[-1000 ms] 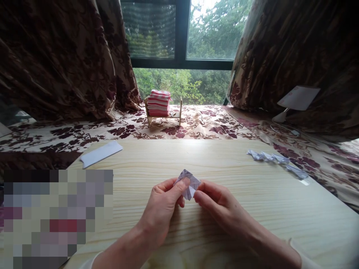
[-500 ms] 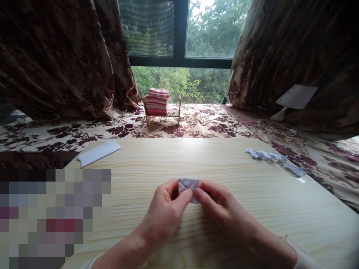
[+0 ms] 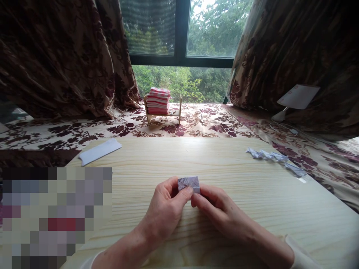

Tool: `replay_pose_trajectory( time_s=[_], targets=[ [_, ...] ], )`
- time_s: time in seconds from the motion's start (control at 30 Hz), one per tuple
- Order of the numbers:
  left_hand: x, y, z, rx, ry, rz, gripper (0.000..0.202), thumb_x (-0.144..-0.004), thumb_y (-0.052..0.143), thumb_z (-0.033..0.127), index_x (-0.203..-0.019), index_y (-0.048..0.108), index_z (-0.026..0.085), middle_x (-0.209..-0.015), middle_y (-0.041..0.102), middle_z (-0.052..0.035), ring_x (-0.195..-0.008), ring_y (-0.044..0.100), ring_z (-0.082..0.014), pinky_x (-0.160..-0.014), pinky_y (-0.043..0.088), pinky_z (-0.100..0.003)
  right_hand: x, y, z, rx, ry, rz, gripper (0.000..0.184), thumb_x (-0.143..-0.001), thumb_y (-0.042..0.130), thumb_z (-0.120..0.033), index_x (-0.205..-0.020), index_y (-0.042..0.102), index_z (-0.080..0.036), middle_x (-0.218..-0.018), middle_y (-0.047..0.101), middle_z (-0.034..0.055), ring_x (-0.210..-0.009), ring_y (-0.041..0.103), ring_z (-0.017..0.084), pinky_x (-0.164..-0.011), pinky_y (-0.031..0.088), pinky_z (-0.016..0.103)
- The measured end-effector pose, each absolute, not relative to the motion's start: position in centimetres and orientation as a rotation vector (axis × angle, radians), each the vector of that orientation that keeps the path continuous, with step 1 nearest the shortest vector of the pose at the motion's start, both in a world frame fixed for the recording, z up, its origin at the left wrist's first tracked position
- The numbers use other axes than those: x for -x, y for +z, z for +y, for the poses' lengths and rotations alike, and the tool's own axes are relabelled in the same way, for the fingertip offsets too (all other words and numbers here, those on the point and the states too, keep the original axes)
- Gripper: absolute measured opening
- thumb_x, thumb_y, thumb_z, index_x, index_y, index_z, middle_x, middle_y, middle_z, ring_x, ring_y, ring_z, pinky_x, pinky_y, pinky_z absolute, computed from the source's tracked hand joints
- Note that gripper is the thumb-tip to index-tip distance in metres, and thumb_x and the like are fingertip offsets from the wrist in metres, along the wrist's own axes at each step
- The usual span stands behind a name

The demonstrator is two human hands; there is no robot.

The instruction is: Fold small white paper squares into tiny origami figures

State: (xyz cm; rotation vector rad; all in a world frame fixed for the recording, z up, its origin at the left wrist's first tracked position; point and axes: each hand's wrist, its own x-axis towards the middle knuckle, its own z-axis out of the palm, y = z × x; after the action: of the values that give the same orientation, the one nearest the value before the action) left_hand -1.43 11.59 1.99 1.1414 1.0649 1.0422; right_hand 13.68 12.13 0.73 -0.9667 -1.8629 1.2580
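A small piece of folded paper (image 3: 189,182), whitish with creases across its face, is held up between both hands over the middle of the table. My left hand (image 3: 165,203) pinches it from the left, its thumb pressed on the near face and the fingers behind. My right hand (image 3: 221,209) closes on its right side, with the thumb at the lower right edge and the index finger by the right border. The paper's back and some of my fingertips are hidden.
On the pale wooden table (image 3: 157,157), a stack of white paper strips (image 3: 100,152) lies far left and several folded paper pieces (image 3: 276,158) in a row far right. Beyond stand a small rack of striped cloths (image 3: 158,101) and a white lamp (image 3: 298,96). A blurred patch covers the lower left.
The paper's lower flap, pointing down below the thumbs before, no longer shows, and the piece looks like a neat rectangle. My right thumb has moved slightly down; my left hand hardly moved.
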Motion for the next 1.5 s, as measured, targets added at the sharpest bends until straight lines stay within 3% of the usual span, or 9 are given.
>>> replay_pose_trajectory(
  time_s=[0.2,0.33,0.77,1.07,1.2,1.5],
  targets=[
    [1.5,1.6,11.7,-1.063,1.035,1.086,0.024,-0.078,0.059,0.032,-0.061,0.058,0.014,-0.064,0.058,-0.0009,-0.066,0.048,-0.013,-0.065,0.038,-0.025,-13.7,1.3,12.2,0.99,1.305,-1.823,0.026,-0.091,0.043,-0.031,-0.072,0.053,-0.016,-0.072,0.052,-0.0006,-0.07,0.047,0.012,-0.064,0.038,0.021],
    [1.5,1.7,11.9,-1.078,1.052,1.08,0.027,-0.078,0.061,0.039,-0.069,0.063,0.014,-0.068,0.061,-0.001,-0.068,0.049,-0.013,-0.066,0.039,-0.024,-13.7,1.2,12.2,1.048,1.282,-1.79,0.026,-0.089,0.044,-0.03,-0.068,0.051,-0.017,-0.067,0.048,-0.0018,-0.065,0.042,0.011,-0.059,0.034,0.022],
    [1.8,1.7,12.1,-1.055,1.107,1.158,0.027,-0.076,0.061,0.035,-0.061,0.059,0.013,-0.058,0.055,0.0002,-0.061,0.047,-0.0127,-0.06,0.037,-0.024,-13.5,1.0,12.3,1.068,1.258,-1.827,0.027,-0.086,0.044,-0.031,-0.063,0.047,-0.017,-0.062,0.042,-0.0023,-0.062,0.039,0.012,-0.057,0.033,0.023],
    [1.2,1.6,12.1,-1.108,1.13,1.052,0.024,-0.075,0.063,0.033,-0.064,0.059,0.012,-0.061,0.057,-0.0004,-0.062,0.048,-0.0121,-0.062,0.039,-0.023,-13.2,0.6,12.2,1.025,1.253,-1.763,0.033,-0.088,0.046,-0.041,-0.067,0.053,-0.016,-0.065,0.047,-0.0016,-0.062,0.041,0.012,-0.056,0.033,0.023],
    [1.5,1.5,12.3,-1.21,1.1,1.001,0.023,-0.075,0.062,0.033,-0.064,0.059,0.013,-0.061,0.057,-0.0013,-0.06,0.049,-0.0128,-0.061,0.039,-0.025,-13.4,0.1,12.6,1.052,1.236,-1.741,0.038,-0.088,0.045,-0.046,-0.064,0.05,-0.017,-0.06,0.042,-0.0028,-0.057,0.037,0.011,-0.051,0.031,0.022],
    [1.9,1.9,11.9,-1.536,0.819,1.011,0.028,-0.074,0.059,0.031,-0.054,0.046,0.016,-0.054,0.035,0.0044,-0.053,0.03,-0.0089,-0.048,0.022,-0.023,-14.4,0.1,13.0,1.021,1.192,-1.71,0.031,-0.084,0.053,-0.043,-0.069,0.052,-0.016,-0.065,0.049,-0.0011,-0.062,0.045,0.012,-0.056,0.037,0.023]
  ],
)
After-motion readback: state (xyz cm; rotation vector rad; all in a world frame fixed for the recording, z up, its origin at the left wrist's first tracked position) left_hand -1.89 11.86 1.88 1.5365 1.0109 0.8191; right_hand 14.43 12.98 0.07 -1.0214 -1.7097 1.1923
